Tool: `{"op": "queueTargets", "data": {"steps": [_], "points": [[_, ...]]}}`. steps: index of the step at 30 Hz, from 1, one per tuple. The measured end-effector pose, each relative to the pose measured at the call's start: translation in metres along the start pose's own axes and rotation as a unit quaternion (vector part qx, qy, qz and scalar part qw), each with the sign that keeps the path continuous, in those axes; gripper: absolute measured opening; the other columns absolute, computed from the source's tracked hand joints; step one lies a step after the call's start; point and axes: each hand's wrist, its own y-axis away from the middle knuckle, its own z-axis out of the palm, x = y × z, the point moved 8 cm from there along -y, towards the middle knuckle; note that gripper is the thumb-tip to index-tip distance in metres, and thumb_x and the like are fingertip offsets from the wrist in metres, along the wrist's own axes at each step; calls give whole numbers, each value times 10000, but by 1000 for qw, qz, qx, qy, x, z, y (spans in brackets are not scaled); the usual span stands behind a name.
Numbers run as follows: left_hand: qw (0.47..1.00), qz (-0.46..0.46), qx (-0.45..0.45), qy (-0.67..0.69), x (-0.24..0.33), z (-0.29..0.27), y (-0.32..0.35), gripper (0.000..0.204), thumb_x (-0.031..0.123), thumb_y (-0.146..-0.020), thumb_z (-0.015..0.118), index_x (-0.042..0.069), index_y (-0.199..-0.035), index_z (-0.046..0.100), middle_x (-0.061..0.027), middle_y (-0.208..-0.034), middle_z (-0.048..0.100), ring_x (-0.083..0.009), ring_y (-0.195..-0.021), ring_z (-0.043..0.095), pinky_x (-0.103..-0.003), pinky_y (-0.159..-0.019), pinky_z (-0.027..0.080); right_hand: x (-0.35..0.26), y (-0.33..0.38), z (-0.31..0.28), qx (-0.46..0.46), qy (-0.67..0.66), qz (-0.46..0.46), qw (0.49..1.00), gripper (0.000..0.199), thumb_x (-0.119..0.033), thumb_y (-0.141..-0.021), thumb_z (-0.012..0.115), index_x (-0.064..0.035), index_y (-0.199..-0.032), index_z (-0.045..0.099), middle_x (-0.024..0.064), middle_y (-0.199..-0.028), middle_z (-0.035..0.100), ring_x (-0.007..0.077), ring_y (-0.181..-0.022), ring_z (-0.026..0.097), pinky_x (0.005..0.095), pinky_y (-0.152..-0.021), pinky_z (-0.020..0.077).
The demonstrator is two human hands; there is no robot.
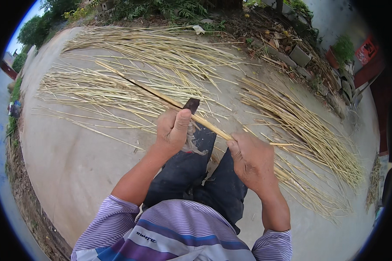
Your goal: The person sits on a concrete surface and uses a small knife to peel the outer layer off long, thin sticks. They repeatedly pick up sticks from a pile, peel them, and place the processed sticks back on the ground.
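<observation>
My left hand (173, 129) grips a knife with a dark blade (191, 105) that pokes up past my thumb. The blade lies against a long thin bamboo strip (148, 90) that runs from the upper left down to my right hand (251, 160). My right hand is closed around that strip, with its end sticking out behind the fist. Pale curled shavings (191, 141) hang below my left hand, over my dark trousers (204, 174).
Piles of split bamboo strips (130, 65) lie spread on the concrete ground ahead and a second pile (309, 135) on my right. Bricks, dry leaves and plants (292, 48) line the far edge. A dirt verge (26, 191) borders the left.
</observation>
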Motion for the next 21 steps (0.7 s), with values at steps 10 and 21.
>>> {"op": "queueTargets", "data": {"steps": [10,21], "points": [[998,-33,-23,52,-5,-8,-1,565,393,-968,562,-23,-590,506,-71,-515,471,-124,-472,437,-314,-444,351,1,8,1,-8,4,10,1000,130,-164,-878,639,-47,-918,600,130,-732,608,326,-650,614,400,-556,479],[995,-68,-5,79,-26,-20,-1,502,408,-961,567,-3,-676,529,-65,-549,494,-152,-487,400,-328,-451,341,2,6,12,-23,8,11,1000,135,-158,-883,632,-35,-921,592,138,-758,609,330,-649,612,405,-553,474]]}}
